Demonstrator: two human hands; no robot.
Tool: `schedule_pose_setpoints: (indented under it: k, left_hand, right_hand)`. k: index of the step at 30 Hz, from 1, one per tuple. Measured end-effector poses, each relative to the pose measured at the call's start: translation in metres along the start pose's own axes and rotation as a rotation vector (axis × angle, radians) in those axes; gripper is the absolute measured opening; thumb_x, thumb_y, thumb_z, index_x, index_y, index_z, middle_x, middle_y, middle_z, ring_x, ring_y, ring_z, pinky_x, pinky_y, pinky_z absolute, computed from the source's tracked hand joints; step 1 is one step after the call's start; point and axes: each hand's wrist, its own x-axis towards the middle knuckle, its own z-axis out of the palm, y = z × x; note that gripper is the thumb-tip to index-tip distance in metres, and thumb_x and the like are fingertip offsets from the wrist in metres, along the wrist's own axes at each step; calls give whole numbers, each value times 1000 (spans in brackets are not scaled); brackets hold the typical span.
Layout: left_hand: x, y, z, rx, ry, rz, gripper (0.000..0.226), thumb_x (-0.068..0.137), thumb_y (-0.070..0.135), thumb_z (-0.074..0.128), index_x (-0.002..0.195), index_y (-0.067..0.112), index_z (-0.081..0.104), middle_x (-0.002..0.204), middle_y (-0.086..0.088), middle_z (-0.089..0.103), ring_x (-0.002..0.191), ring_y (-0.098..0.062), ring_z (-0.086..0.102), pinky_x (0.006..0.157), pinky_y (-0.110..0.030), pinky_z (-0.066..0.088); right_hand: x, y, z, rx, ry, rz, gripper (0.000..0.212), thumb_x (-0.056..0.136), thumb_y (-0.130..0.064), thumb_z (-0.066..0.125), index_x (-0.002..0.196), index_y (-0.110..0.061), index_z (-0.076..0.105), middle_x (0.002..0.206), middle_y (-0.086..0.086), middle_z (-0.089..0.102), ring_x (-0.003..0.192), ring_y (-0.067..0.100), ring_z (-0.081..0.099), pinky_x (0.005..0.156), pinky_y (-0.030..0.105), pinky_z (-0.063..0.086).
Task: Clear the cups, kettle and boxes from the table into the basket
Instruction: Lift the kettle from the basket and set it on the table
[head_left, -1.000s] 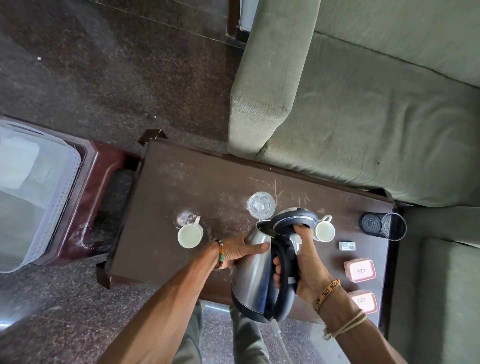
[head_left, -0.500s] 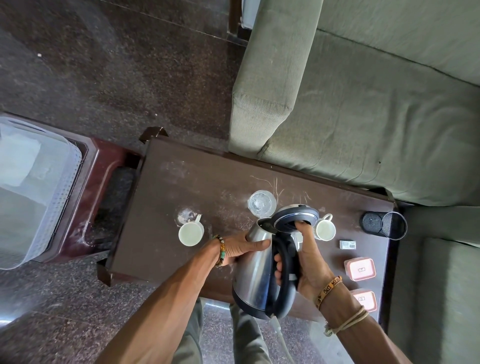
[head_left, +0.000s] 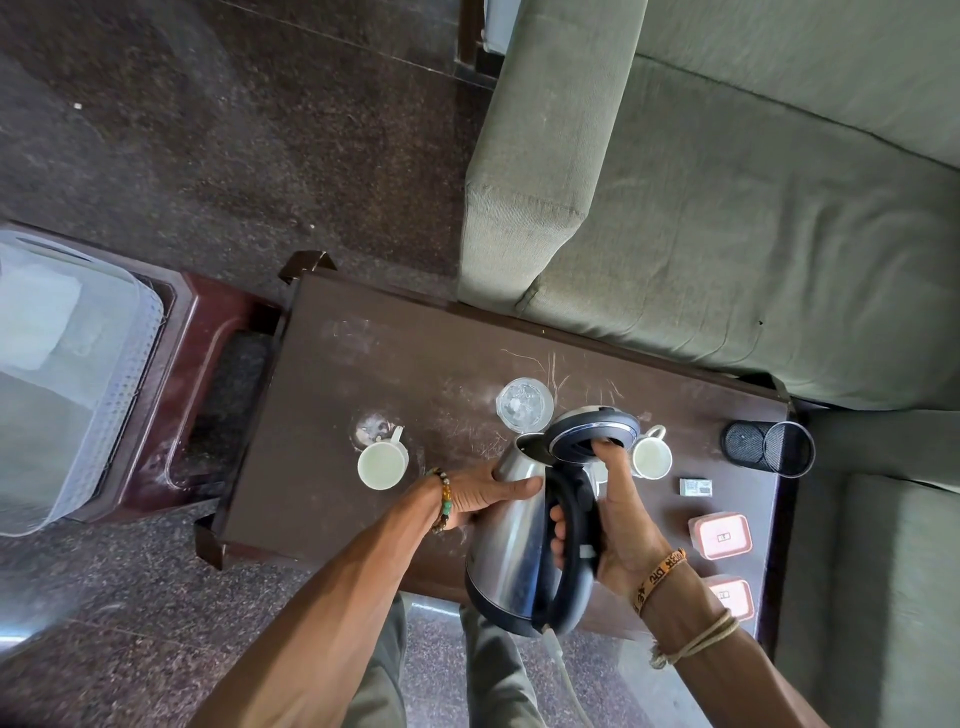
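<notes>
**Kettle held in both hands above the desk**

A green sofa (head_left: 727, 218) fills the upper right, its arm reaching down to the far edge of the dark brown desk (head_left: 332, 415). To the left of the desk a pale perforated basket (head_left: 78, 395) sits on a maroon stand (head_left: 171, 415), well apart from everything on the desk.

The steel kettle (head_left: 511, 540) is tilted, spout end toward the sofa, its base out past the near edge of the desk. The right hand (head_left: 618, 525) has its fingers (head_left: 557, 535) wrapped around the black handle, with the thumb pressed on the lid. The left hand (head_left: 483, 493) lies flat against the kettle's steel side, its fingers spread along the body, steadying it rather than closing around it. A pale cord hangs from under the kettle's base.

At the right end of the desk a black mesh holder (head_left: 769, 447) lies on its side. Two pink-lidded boxes (head_left: 720, 535) sit near the right edge, one nearer the person and partly hidden by the right wrist. A clear glass (head_left: 523, 404) stands just beyond the kettle's spout. One white cup (head_left: 382, 462) stands left of the left hand; a second cup (head_left: 652, 457) stands just right of the lid. A small white packet (head_left: 696, 487) lies between that cup and the boxes.
</notes>
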Motion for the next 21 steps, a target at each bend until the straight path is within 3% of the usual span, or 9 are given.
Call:
schedule_pose_setpoints:
  k: [16, 21]
  left_hand:
    - [5, -2, -2, 9, 8, 1, 126, 26, 68, 88, 132, 9, 53, 128, -13, 63, 121, -30, 59, 107, -53, 42]
    - [6, -6, -2, 13, -6, 7, 120, 31, 66, 89, 132, 12, 53, 127, -11, 65, 119, -28, 60, 106, -52, 43]
  right_hand:
    - [5, 2, -4, 9, -3, -32, 80, 72, -85, 46, 65, -6, 61, 62, 9, 53, 49, 21, 48, 53, 28, 46]
    - [7, 5, -5, 5, -6, -35, 81, 57, -86, 52, 64, -6, 62, 63, 10, 54, 50, 21, 49, 52, 28, 47]
